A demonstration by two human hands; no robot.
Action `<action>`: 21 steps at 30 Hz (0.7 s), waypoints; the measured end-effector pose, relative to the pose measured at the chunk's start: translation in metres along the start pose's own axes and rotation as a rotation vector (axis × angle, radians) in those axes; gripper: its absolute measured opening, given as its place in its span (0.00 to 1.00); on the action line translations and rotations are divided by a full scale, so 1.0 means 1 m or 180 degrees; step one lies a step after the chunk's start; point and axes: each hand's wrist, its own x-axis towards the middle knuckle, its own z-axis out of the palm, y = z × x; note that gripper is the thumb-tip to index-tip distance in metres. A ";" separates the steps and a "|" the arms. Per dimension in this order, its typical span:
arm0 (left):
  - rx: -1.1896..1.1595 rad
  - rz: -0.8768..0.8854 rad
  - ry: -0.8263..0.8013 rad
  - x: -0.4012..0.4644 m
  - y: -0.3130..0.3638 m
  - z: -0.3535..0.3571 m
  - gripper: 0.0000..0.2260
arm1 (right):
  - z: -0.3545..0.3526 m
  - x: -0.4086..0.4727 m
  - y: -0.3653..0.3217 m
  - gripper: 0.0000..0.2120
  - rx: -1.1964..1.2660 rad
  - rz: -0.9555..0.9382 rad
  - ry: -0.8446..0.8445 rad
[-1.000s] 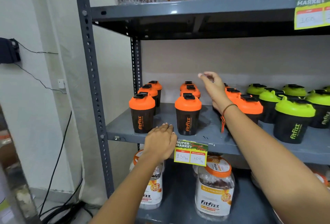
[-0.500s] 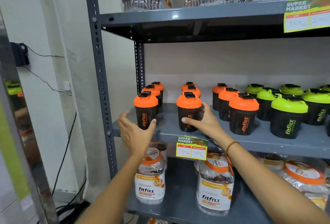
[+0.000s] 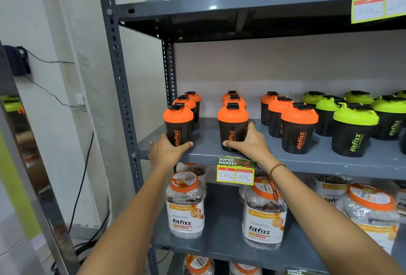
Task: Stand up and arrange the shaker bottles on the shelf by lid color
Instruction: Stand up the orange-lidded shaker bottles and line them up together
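Observation:
Black shaker bottles stand upright in rows on the grey middle shelf (image 3: 307, 161). Three rows on the left carry orange lids; the rows to the right carry green lids (image 3: 355, 116). My left hand (image 3: 167, 150) wraps the base of the front orange-lidded bottle of the leftmost row (image 3: 178, 121). My right hand (image 3: 248, 143) grips the lower body of the front orange-lidded bottle of the second row (image 3: 232, 124). Both bottles rest on the shelf near its front edge. A third front orange-lidded bottle (image 3: 298, 127) stands untouched to the right.
A price tag (image 3: 235, 171) hangs from the shelf's front edge under my right wrist. Large fitfizz jars (image 3: 185, 204) fill the shelf below and the one above. The perforated grey upright (image 3: 123, 90) bounds the shelf on the left; cables hang along the white wall.
My right hand came down from the back of the shelf onto the second row's front bottle. My left hand rose from the shelf edge and closed around the leftmost front bottle.

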 end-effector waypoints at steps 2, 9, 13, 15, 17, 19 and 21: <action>-0.0012 -0.0012 0.0025 -0.002 0.002 -0.001 0.36 | -0.001 -0.002 -0.001 0.37 -0.0005 0.0009 0.0018; 0.0001 -0.0020 0.0033 -0.007 0.005 -0.003 0.36 | -0.006 -0.007 0.001 0.38 -0.0083 -0.0038 0.0094; 0.0008 0.0003 -0.0025 -0.005 0.003 -0.004 0.37 | -0.008 -0.008 0.001 0.38 -0.0170 -0.0068 0.0090; 0.0027 0.0013 -0.0053 -0.003 0.001 -0.004 0.37 | -0.008 -0.007 0.001 0.39 -0.0174 -0.0072 0.0066; 0.0062 0.0019 -0.0092 0.000 0.000 -0.004 0.37 | -0.009 -0.007 0.001 0.39 -0.0155 -0.0080 0.0038; 0.0083 0.0036 -0.0130 0.001 -0.001 -0.004 0.37 | -0.009 -0.008 0.002 0.40 -0.0126 -0.0100 0.0002; 0.0066 0.0020 -0.0145 0.002 -0.002 -0.005 0.37 | -0.009 -0.008 0.002 0.39 -0.0094 -0.0116 -0.0019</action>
